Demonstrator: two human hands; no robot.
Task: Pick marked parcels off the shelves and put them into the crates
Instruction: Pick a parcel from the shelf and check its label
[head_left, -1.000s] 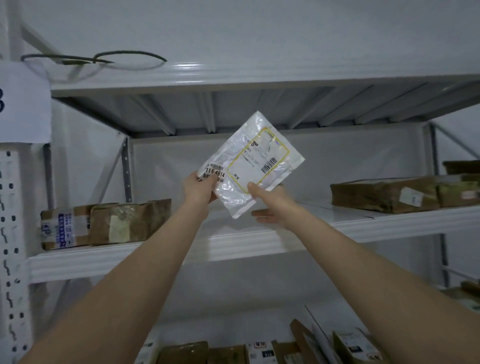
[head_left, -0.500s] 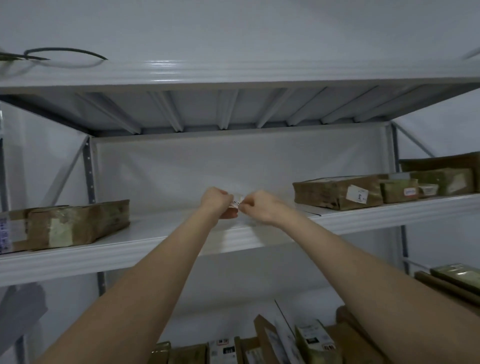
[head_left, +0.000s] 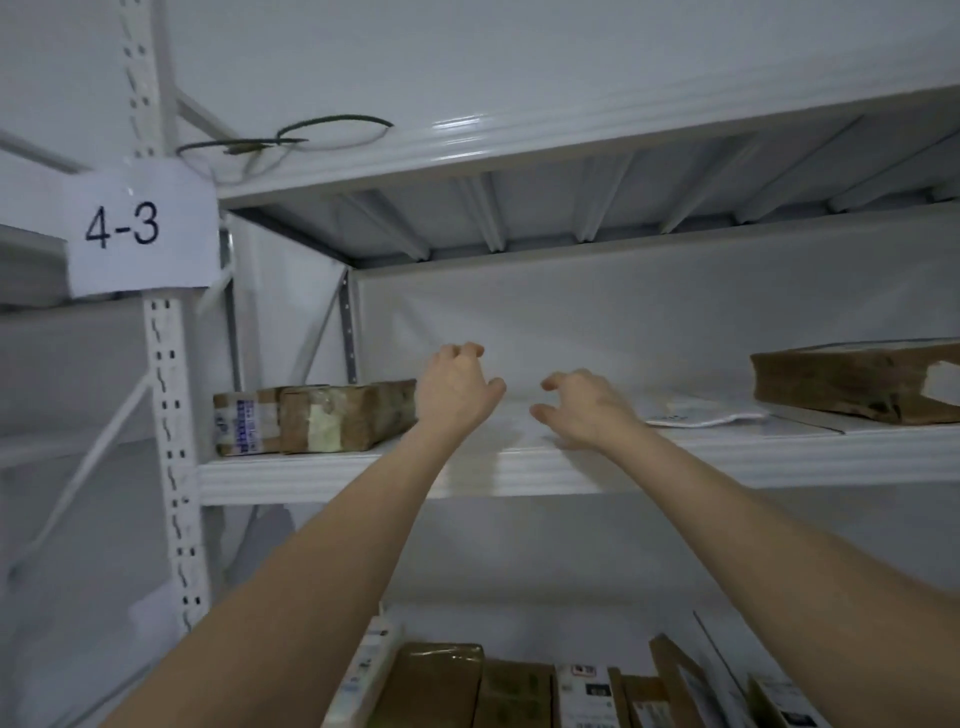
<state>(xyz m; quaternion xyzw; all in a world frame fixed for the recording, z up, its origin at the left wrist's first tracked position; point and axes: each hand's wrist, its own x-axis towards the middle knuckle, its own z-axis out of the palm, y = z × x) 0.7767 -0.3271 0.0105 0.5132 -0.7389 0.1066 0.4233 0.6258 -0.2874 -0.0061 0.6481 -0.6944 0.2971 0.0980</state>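
Note:
Both my arms reach up to a white metal shelf (head_left: 519, 467). My left hand (head_left: 454, 387) hovers over the shelf with fingers loosely curled and holds nothing. My right hand (head_left: 584, 408) hangs beside it, fingers also loosely curled and empty, its heel near the shelf's front edge. A flat white plastic parcel (head_left: 696, 413) lies on the shelf just right of my right hand, apart from it. Two brown taped parcels (head_left: 337, 418) sit left of my left hand. Another brown parcel (head_left: 857, 382) lies at the far right.
A shelf upright (head_left: 171, 467) carries a paper sign reading 4-3 (head_left: 140, 228). A loop of wire (head_left: 291, 137) lies on the shelf above. The lower shelf holds several brown boxes and labelled parcels (head_left: 519, 691).
The white plastic parcel, held up in both hands a second ago, was lowered to the shelf and let go. Both hands are now empty and apart, and the view has swung left.

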